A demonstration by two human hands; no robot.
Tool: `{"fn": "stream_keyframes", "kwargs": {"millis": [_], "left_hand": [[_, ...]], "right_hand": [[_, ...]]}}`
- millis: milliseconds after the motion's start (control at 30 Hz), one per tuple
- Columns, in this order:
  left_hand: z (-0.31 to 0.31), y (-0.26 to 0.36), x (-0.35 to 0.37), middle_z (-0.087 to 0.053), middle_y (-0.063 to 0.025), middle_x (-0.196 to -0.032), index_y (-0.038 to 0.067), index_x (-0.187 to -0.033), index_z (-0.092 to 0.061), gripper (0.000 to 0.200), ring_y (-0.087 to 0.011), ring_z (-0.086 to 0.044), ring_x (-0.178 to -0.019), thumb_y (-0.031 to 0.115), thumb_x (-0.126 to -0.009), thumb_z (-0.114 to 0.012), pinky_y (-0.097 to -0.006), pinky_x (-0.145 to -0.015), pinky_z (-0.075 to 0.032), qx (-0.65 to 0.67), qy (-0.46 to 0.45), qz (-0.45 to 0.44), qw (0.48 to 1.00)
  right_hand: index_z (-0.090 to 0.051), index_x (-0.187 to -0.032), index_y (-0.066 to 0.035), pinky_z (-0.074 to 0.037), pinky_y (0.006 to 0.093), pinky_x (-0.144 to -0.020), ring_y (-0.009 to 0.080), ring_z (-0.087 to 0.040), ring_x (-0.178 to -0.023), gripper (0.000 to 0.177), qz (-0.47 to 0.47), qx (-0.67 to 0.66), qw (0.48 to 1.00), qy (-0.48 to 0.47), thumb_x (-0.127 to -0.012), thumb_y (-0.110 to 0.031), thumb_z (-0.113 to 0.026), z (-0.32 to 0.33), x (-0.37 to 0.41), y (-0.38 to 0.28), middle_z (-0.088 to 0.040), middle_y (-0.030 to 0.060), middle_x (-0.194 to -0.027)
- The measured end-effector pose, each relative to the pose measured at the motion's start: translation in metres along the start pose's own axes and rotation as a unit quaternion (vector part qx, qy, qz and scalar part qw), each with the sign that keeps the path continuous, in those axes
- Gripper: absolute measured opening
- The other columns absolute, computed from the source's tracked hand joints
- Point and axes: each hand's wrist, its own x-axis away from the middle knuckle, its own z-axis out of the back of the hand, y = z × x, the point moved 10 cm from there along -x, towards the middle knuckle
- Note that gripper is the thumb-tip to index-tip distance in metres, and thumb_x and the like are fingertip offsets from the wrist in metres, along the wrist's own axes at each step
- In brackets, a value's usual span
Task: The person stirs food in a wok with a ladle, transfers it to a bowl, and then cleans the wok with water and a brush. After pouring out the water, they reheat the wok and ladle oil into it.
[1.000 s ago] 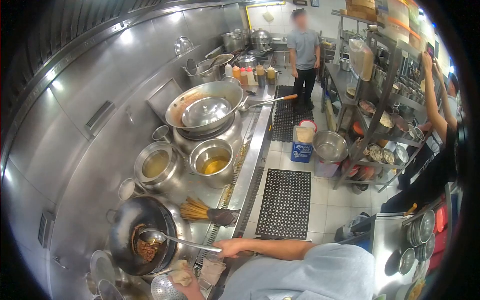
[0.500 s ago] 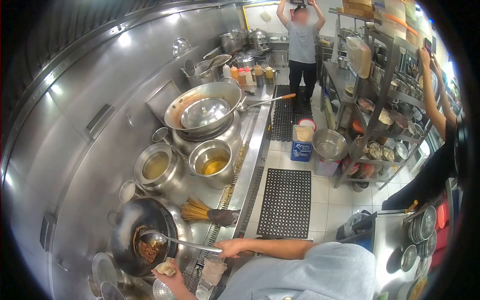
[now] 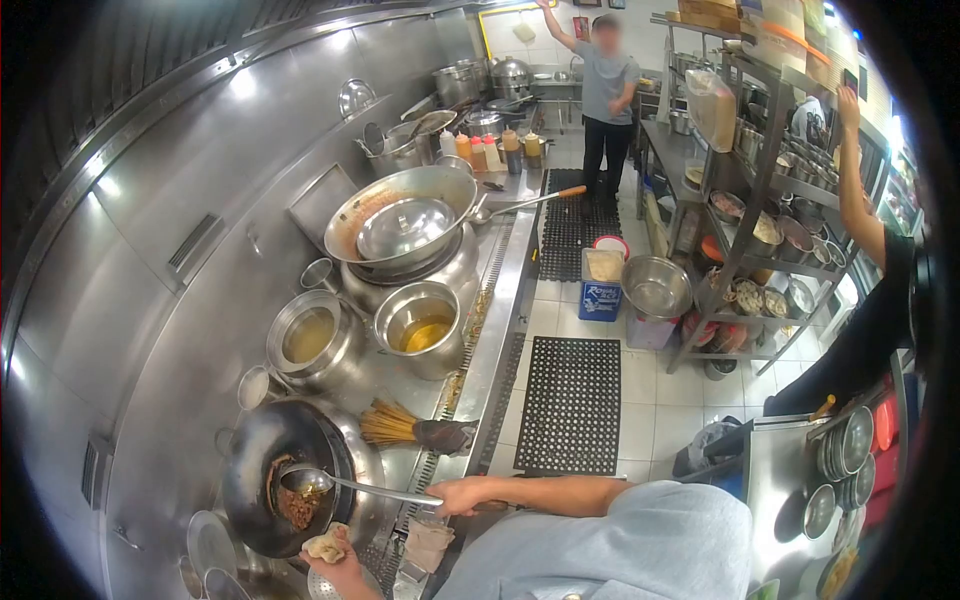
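My right hand (image 3: pixel 460 496) is closed around the handle of a steel ladle (image 3: pixel 385 490). The ladle's bowl rests in a dark wok (image 3: pixel 250 480), among browned, chopped food (image 3: pixel 298 508). At the wok's near lower rim, my left hand (image 3: pixel 342 568) grips a pale crumpled cloth (image 3: pixel 325 545); whether a wok handle lies beneath it is hidden. A bundled bamboo brush (image 3: pixel 390 422) lies on the stove beside the wok. Below my right wrist is a folded beige cloth (image 3: pixel 428 545).
A pot of yellow oil (image 3: pixel 420 330) and a large wok with a lid (image 3: pixel 400 215) stand farther along the stove. A co-worker (image 3: pixel 605 90) stands at the aisle's far end; another person's arm (image 3: pixel 858 185) reaches beside the shelving rack (image 3: pixel 765 185). A rubber mat (image 3: pixel 570 405) covers the floor.
The far co-worker has lowered one arm and keeps the other raised. At right, one of the two raised arms no longer shows. My hands and the ladle have barely moved.
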Motion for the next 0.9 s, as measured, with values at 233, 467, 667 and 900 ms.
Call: {"fn": "stream_keyframes", "kwargs": {"millis": [233, 467, 667, 900], "left_hand": [[-0.021, 0.004, -0.027, -0.06, -0.0122, -0.086, 0.003, -0.1, -0.052, 0.051, -0.0263, -0.062, -0.075, 0.052, -0.086, -0.057, -0.0326, -0.06, -0.056, -0.137, -0.097, -0.048, 0.985], [-0.01, 0.004, -0.032, -0.056, -0.0164, -0.085, 0.003, -0.096, -0.052, 0.037, -0.0298, -0.057, -0.071, 0.037, -0.086, -0.059, -0.0318, -0.058, -0.054, -0.131, -0.047, 0.011, 0.99], [-0.035, 0.004, 0.009, -0.053, -0.0171, -0.084, 0.001, -0.097, -0.051, 0.04, -0.0296, -0.055, -0.071, 0.04, -0.087, -0.058, -0.0316, -0.057, -0.053, -0.14, 0.007, -0.041, 0.989], [-0.04, 0.03, -0.029, -0.059, -0.0135, -0.085, 0.005, -0.098, -0.052, 0.032, -0.0299, -0.059, -0.075, 0.037, -0.091, -0.052, -0.0374, -0.062, -0.055, -0.638, -0.158, -0.373, 0.655]], "right_hand": [[-0.043, -0.102, -0.001, -0.039, 0.0329, -0.036, 0.0154, -0.047, -0.042, 0.028, -0.004, -0.006, 1.0, -0.006, -0.082, -0.015, -0.056, -0.001, -0.001, 0.0, -0.046, 0.0051, -0.058], [-0.044, -0.103, -0.001, -0.039, 0.0329, -0.036, 0.0154, -0.048, -0.041, 0.029, 0.012, -0.008, 1.0, -0.008, -0.082, -0.016, -0.056, -0.003, -0.007, 0.005, -0.047, 0.0052, -0.058], [-0.045, -0.111, 0.0, -0.041, 0.0327, -0.04, 0.0154, -0.049, -0.044, 0.035, 0.02, 0.013, 0.998, -0.056, -0.083, -0.019, -0.056, 0.0, -0.002, -0.01, -0.05, 0.0055, -0.063], [-0.051, -0.099, 0.002, -0.043, 0.0326, -0.042, 0.0158, -0.054, -0.049, 0.03, 0.008, 0.105, 0.987, -0.122, -0.08, -0.021, -0.059, 0.039, 0.011, -0.091, -0.054, 0.0061, -0.062]]}}
